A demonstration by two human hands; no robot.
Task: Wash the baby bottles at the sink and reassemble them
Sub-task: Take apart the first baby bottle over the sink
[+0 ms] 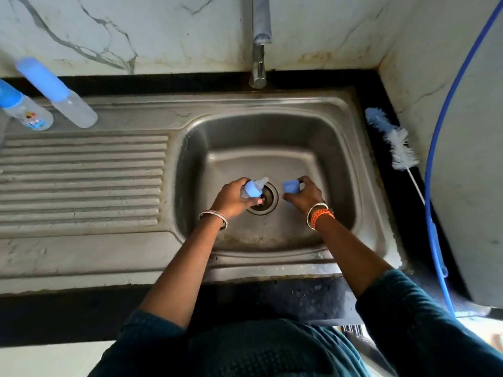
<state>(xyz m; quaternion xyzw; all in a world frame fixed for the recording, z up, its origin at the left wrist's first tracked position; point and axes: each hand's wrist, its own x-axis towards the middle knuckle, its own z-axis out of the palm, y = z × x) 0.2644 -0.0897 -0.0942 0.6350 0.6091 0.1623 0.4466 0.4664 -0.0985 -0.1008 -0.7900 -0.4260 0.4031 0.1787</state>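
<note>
Both my hands are low inside the steel sink (337, 159), over the drain (268, 202). My left hand (234, 198) grips a baby bottle (253, 188) with a blue collar and a clear nipple pointing right. My right hand (306, 195) holds a blue cap (290, 186) a short way from the nipple, apart from it. Two more baby bottles stand at the back left of the drainboard: one with a tall blue cap (54, 91), one with a printed picture (24, 108).
The tap (260, 42) stands behind the basin; no water runs. A blue and white bottle brush (394, 142) lies on the black counter to the right. A blue hose (435, 164) curves down the right side. The ribbed drainboard (81, 180) lies left.
</note>
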